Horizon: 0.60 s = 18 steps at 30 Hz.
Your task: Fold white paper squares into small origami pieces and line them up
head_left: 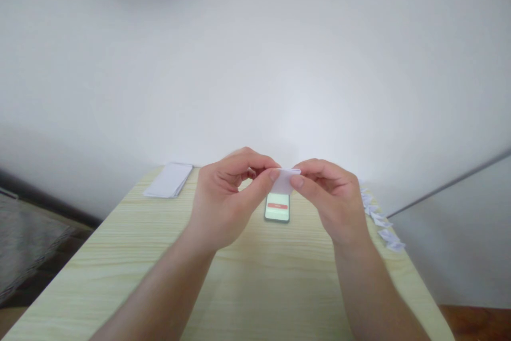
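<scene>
A small folded piece of white paper (283, 181) is held up above the table between my two hands. My left hand (235, 197) pinches its left edge between thumb and fingers. On the other side, my right hand (331, 194) grips the right edge, thumb in front and fingers behind. The paper's top edge shows more than one layer at the right. Below and behind it lies a phone (277, 213) with a lit screen and a red bar; the paper hides its upper part.
A stack of white paper sheets (169, 180) rests at the table's back left. Several small folded paper pieces (386, 235) line the right edge. The light wooden table (255, 288) stands against a white wall (255, 64). A patterned rug (27, 245) shows on the floor at left.
</scene>
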Motion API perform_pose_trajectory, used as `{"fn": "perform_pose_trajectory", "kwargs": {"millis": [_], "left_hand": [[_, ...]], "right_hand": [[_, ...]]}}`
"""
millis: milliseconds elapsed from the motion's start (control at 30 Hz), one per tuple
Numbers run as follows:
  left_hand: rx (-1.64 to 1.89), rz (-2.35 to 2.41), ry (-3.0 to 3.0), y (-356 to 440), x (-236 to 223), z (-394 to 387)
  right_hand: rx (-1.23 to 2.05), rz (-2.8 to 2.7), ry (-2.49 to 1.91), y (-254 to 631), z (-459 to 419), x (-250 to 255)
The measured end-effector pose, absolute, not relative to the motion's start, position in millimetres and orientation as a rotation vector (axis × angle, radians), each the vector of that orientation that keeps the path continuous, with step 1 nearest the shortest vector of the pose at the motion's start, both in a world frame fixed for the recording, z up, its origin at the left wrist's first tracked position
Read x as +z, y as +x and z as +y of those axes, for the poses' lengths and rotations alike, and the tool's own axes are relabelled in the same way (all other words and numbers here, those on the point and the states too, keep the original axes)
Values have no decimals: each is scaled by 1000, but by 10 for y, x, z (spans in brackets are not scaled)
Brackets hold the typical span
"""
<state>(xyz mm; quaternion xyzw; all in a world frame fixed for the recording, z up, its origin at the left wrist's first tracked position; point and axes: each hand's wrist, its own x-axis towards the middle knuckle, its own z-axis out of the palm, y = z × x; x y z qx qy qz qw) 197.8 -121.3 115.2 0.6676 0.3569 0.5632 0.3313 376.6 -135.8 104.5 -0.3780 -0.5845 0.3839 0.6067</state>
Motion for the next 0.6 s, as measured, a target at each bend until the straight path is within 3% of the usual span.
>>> {"fn": "perform_pose_trajectory", "kwargs": {"millis": [600], "left_hand": [[1483, 929, 1864, 1977, 1128, -1214]], "right_hand": [[768, -1400, -824, 3764, -1359, 1045]]}}
